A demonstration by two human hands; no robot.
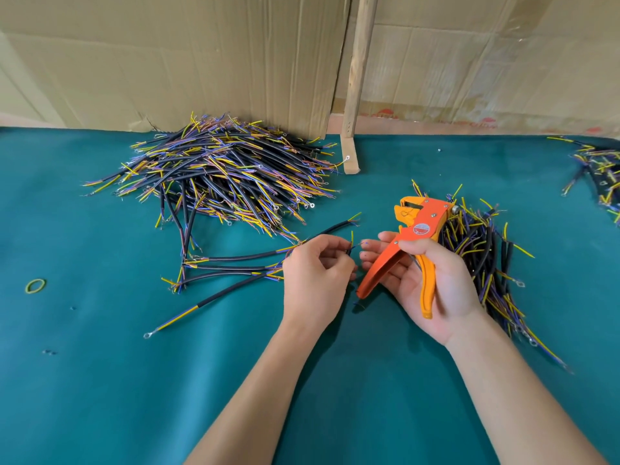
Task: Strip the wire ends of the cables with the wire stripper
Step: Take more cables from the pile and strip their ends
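A short black cable (322, 233) is pinched in the fingers of the left hand (313, 275), its thin coloured wire ends (357, 244) sticking up just left of the right hand (432, 283). That hand grips the orange wire stripper (414, 243) by its handles, head raised, jaws apart from the wires. The step looks like lining up a wire end between strips. Next, the end must be fed squarely into the jaws before squeezing. A few loose cables (231, 266) lie left on the green worktop (100, 380), with a big heap (218, 172) behind and another pile (483, 260) under the right hand.
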